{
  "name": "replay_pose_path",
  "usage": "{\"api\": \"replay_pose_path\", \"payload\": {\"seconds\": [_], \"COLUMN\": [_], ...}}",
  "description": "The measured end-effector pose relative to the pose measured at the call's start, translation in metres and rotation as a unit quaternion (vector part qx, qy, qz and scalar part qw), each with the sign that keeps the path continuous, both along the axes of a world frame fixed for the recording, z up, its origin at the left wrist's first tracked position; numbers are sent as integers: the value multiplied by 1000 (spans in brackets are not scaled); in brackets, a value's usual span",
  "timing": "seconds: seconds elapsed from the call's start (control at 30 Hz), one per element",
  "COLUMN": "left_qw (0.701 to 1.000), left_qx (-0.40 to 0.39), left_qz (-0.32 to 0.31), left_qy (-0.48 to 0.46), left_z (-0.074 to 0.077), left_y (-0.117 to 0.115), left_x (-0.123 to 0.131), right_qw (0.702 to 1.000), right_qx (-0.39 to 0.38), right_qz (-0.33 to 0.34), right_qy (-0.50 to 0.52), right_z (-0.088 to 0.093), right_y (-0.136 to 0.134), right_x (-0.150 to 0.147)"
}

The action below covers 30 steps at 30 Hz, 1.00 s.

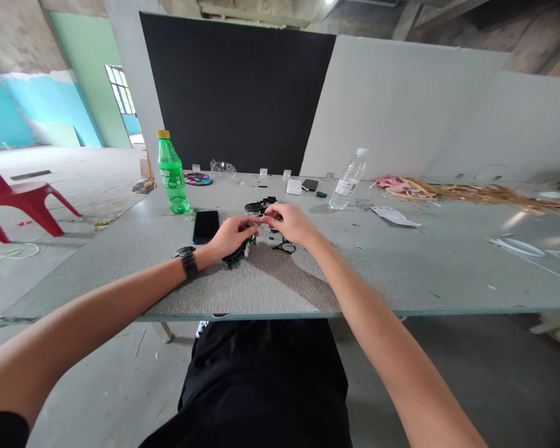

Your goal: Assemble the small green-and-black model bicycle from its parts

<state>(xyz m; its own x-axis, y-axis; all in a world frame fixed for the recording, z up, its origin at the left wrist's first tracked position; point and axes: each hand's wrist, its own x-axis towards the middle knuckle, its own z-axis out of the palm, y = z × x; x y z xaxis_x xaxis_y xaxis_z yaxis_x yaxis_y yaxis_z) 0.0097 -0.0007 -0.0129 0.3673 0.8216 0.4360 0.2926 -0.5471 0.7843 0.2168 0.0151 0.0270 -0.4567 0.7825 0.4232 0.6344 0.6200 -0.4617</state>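
Head view: both hands' grip around small green-black part.

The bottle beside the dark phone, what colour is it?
The bottle is bright green with a yellow cap, seen in the head view.

green bottle | dark phone – beside it | clear bottle | red chair – floor, left

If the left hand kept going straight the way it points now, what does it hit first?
Most likely the right hand, whose fingertips already meet the left hand over the small dark parts; beyond lies that cluster, though depth is hard to judge.
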Motion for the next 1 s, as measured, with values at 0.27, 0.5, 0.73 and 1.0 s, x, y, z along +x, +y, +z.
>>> {"api": "replay_pose_path", "payload": {"seconds": [0.27,0.5,0.73,1.0], "left_qw": [1000,1000,1000,1000], "left_qx": [-4,3,-2,2], "left_qz": [-3,0,8,9], "left_qy": [5,21,24,23], "left_z": [2,2,1,-2], "left_y": [-2,-1,0,1], "left_x": [1,0,0,0], "right_qw": [1000,1000,1000,1000], "right_qx": [-10,3,-2,-7], "right_qz": [-3,-2,3,2], "right_qy": [-3,-9,-11,-18], "right_z": [0,-1,-1,1], "right_y": [-1,0,-1,-2], "right_x": [-1,0,0,-1]}}
